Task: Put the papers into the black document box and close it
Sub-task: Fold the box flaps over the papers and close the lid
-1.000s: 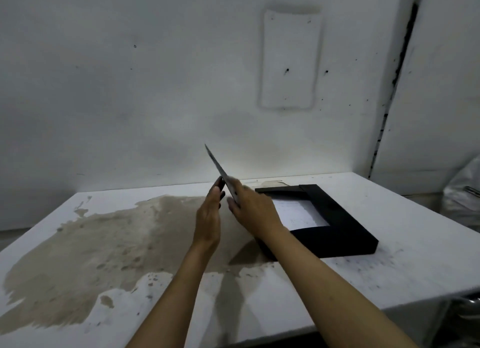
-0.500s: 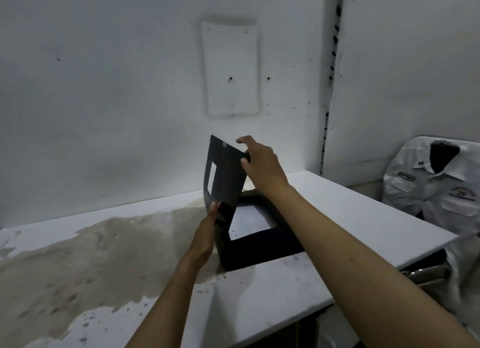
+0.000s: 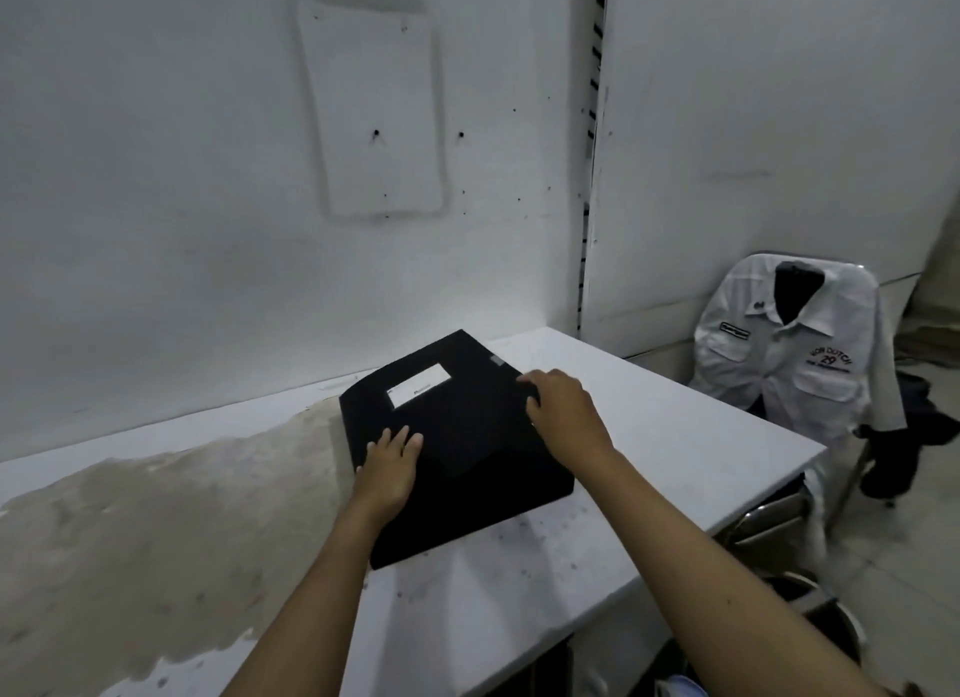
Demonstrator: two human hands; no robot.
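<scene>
The black document box [image 3: 467, 436] lies on the white table [image 3: 649, 436] with its lid down flat over it. A white label [image 3: 420, 386] shows on the lid's far part. My left hand [image 3: 389, 470] lies palm down on the lid's near left part, fingers together. My right hand [image 3: 563, 405] rests on the lid's right edge, fingers curled over that edge. The papers are hidden under the lid.
A large brownish stain [image 3: 156, 530] covers the table's left half. The white wall [image 3: 208, 176] stands right behind the table. A chair with a white shirt [image 3: 789, 353] draped over it stands to the right, past the table's edge.
The lid stood upright between my hands; now it has swung down to the right and lies flat over the box. My left hand has gone from the lid's edge to its top.
</scene>
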